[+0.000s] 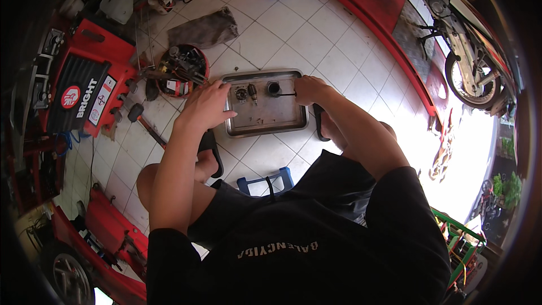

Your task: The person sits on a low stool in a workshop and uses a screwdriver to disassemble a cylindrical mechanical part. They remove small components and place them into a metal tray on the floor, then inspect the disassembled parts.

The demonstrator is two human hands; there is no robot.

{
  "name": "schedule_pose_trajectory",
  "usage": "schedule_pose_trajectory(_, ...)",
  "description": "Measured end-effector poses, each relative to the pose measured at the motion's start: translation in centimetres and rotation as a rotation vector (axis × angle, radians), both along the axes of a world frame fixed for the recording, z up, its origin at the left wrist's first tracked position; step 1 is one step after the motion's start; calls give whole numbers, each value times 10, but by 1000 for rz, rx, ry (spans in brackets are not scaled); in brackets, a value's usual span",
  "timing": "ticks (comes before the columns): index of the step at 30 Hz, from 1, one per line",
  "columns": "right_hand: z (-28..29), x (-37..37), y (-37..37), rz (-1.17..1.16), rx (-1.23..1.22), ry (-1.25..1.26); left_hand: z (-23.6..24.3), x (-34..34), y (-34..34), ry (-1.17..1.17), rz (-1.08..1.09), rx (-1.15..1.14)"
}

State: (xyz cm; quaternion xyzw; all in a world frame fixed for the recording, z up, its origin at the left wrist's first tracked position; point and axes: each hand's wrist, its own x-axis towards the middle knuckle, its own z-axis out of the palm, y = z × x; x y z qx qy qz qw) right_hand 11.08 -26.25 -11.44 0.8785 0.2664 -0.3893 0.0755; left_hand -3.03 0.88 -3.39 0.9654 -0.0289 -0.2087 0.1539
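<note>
A shallow metal tray (265, 131) lies on the tiled floor between my feet. Inside it are a dark round part (241, 94), a small dark pointed part (252, 92) and a black cylindrical part (274, 88). Several tiny pieces (260, 120) are scattered near its front side. My left hand (208, 106) is at the tray's left rim, open, fingers stretched and thumb apart over the inside. At the right rim, my right hand (310, 90) is closed on a thin dark rod (287, 95). The rod's other end reaches the cylindrical part; whether they are joined I cannot tell.
Beyond my left hand stands a round red container (206, 68) of tools and parts, near a dirty cloth (204, 29). A hammer (145, 125) lies left. Red machinery (84, 79) borders the left; a red lift platform (389, 39) and motorcycle (471, 73) are right.
</note>
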Motion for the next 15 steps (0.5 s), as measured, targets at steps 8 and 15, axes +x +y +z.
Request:
schedule_pose_trajectory(8,-7,5,-5,-43,-30,-10,1,-3,2,-4,3,20)
schedule_pose_trajectory(15,-1,10,-4,-62,-27,-60,4,-3,2,2,0,40)
